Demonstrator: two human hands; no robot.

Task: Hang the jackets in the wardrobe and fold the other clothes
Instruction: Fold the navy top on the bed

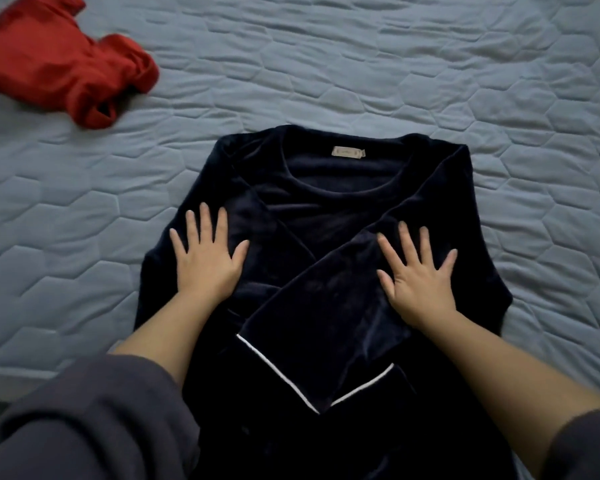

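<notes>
a soft blue bed cover (361, 64) with stitched shapes fills the view; in the middle of it lies one dark blue top (326, 209), front side up; its neck points away from the person and its bottom end comes toward them, so its long way runs from near to far; a small tan label (348, 152) sits inside the neck at the far end; two sleeves are folded in over the front and cross each other low down; each cuff has one thin white line, so there are two, one (274, 368) on the left and one (361, 384) on the right; one red cloth (59, 64) lies bunched up in the far left corner, well apart from the top; there are two hands; the left hand (207, 258) lies flat on the left side of the top, fingers straight and spread wide, holding nothing; the right hand (418, 278) lies flat on the folded sleeve at the right side, fingers spread wide too, only pressing down; both arms are bare, with a grey sleeve (94, 420) pushed up on the left arm.
</notes>
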